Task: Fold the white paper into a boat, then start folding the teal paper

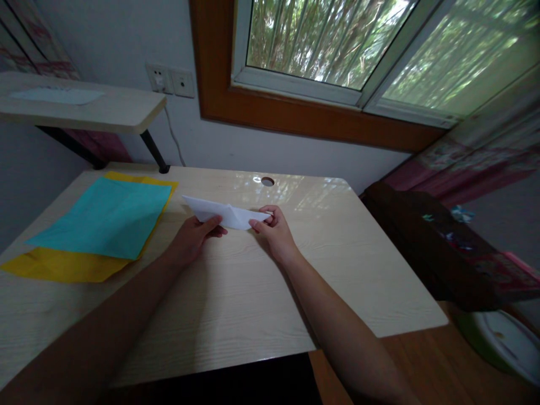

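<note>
Folded white paper at frame centre, long axis left-right. Pinched at left end by left hand, at right tip by right hand; both equally near.

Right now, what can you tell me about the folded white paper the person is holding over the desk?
The folded white paper is a long, flat, roughly triangular shape with creases meeting near its middle and a pointed tip at each end. It looks like thin plain sheet paper. It is held just above or on the pale wooden desk, lying nearly level. The left hand pinches its near edge by the middle; the right hand grips its right tip. Nothing else touches it.
</note>
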{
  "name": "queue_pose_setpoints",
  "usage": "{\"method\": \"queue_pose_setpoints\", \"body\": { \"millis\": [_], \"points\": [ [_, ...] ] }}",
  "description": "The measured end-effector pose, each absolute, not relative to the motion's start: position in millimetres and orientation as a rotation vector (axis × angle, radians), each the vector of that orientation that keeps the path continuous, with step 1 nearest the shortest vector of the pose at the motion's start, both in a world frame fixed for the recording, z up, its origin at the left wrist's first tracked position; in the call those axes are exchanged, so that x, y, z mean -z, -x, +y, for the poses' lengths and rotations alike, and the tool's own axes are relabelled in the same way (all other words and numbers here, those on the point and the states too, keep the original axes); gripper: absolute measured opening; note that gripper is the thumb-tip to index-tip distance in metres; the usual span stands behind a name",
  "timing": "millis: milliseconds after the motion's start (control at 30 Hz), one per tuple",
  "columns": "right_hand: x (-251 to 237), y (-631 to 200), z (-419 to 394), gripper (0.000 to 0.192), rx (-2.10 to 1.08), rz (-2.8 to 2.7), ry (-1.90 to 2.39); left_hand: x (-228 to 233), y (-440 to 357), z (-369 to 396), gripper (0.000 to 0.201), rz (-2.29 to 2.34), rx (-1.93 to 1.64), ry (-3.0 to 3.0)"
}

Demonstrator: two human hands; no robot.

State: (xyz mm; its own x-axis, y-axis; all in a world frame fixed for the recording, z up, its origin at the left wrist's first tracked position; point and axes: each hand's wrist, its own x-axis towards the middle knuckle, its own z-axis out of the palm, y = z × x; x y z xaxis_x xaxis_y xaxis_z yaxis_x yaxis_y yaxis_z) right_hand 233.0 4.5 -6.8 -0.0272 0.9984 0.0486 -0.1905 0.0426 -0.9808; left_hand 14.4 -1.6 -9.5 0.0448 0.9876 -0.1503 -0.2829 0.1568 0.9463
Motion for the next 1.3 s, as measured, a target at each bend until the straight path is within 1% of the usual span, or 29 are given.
{"method": "queue_pose_setpoints", "body": {
  "millis": [167,233,467,733,1033,1300],
  "points": [
    [6,-233,2,0.034,-1.377,-1.285,1.054,4,-14,-4,0.032,0.996,-1.221,-0.786],
    [4,-234,0,0.031,-1.405,-1.387,1.076,2,-15,-5,0.031,0.962,-1.207,-0.767],
    [3,-233,-2,0.032,-1.490,-1.384,1.049,6,-15,-7,0.030,0.888,-1.123,-0.796],
    [13,-234,-1,0.024,-1.548,-1.222,0.957,4,-18,-9,0.032,0.804,-1.113,-0.747],
    [5,-233,0,0.022,-1.553,-1.072,0.953,5,-14,-3,0.032,1.020,-1.140,-0.830],
    [-2,-231,1,0.027,-1.497,-0.956,0.941,0,-17,-9,0.031,1.141,-1.050,-1.047]
  ]
}}
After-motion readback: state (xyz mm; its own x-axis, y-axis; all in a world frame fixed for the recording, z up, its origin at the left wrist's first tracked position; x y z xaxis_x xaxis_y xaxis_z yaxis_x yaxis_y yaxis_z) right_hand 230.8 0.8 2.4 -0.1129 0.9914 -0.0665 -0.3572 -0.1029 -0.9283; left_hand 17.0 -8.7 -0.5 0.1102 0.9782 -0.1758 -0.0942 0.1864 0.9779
